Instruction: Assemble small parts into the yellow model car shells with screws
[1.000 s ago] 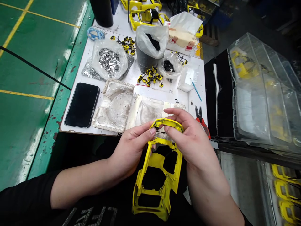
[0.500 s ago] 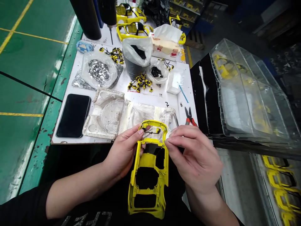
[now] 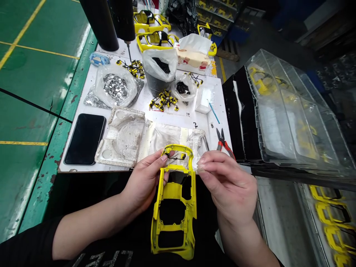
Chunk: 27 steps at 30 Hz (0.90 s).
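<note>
My left hand [image 3: 146,176] grips the upper left side of a yellow toy car body shell [image 3: 172,191], whose open underside faces me. A thin black rod with yellow-and-black ends [image 3: 175,158] lies across the shell's far end, by my left thumb. Just right of that end, my right hand [image 3: 229,181] has thumb and fingertips pinched together, a little apart from the shell. Whatever the pinch holds, if anything, is too small to make out. Beyond the shell lies a worn foam block [image 3: 122,135] with a wrapped middle.
A phone [image 3: 85,139] lies at left, red-handled pliers [image 3: 224,142] at right. Behind are bags of silver pieces [image 3: 115,89] and black pieces [image 3: 161,68], rods with yellow ends [image 3: 164,100], a tissue pack [image 3: 193,59] and a hanging screwdriver [image 3: 125,26]. Clear boxes [image 3: 292,111] stand at right.
My right hand has moved slightly left and away from the shell's edge, still pinched. The shell and left hand have shifted slightly left in view; the left grip is the same.
</note>
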### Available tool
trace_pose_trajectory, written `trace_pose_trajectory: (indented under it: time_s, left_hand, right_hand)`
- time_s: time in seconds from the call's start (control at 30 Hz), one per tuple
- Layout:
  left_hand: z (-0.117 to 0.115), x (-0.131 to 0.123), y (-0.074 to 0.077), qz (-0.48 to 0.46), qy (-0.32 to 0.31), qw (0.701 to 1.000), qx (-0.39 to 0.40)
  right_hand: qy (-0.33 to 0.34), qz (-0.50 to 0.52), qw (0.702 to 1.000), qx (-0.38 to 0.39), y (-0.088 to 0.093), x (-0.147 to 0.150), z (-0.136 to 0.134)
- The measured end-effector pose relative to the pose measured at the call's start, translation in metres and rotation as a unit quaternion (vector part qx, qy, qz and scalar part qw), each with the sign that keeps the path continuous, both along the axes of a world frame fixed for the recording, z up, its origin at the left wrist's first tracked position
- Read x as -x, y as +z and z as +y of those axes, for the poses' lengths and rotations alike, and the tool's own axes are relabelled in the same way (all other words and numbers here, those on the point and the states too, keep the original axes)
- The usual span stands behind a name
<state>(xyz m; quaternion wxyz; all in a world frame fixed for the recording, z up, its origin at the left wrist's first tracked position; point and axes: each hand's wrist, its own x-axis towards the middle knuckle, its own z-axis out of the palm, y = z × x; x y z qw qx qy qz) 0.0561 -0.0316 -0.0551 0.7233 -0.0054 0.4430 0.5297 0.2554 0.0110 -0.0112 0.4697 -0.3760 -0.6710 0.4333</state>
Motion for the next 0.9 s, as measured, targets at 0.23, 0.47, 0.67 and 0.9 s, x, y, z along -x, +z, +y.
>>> trace_pose_trajectory:
  time_s: [0.23, 0.47, 0.67, 0.9]
  left_hand:
    - [-0.001, -0.001, -0.002, 0.019, -0.007, 1.000, -0.002]
    - [-0.001, -0.002, -0.001, 0.027, -0.013, 1.000, -0.006]
    - [-0.002, -0.001, 0.000, 0.037, -0.024, 0.999, -0.016]
    - [-0.001, -0.001, 0.000, 0.007, -0.010, 1.000, -0.015]
  right_hand:
    - [0.002, 0.006, 1.000, 0.000, -0.003, -0.001, -0.003]
    - [-0.062, -0.182, 0.981, 0.016, -0.010, -0.024, -0.005]
    - [-0.069, -0.561, 0.825, 0.011, -0.036, -0.051, 0.011]
    - [-0.025, -0.541, 0.840, -0.021, -0.038, -0.052, 0.019]
